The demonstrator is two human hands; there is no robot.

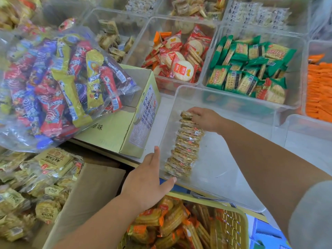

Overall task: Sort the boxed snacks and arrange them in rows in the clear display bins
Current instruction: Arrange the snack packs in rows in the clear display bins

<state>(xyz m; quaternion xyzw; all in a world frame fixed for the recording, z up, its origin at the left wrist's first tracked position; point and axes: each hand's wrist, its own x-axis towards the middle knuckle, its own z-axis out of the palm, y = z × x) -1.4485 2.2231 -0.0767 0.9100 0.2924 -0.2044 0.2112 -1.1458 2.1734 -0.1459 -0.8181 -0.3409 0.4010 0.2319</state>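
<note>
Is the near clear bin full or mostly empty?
Mostly empty: the clear bin holds one row of cracker packs along its left side; the rest is bare.

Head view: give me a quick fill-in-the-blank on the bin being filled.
The clear bin holds ___ row of packets.
The right hand holds the row's ___ end.
The left hand rests at the bin's near-___ corner.
Missing: one; far; left.
</note>
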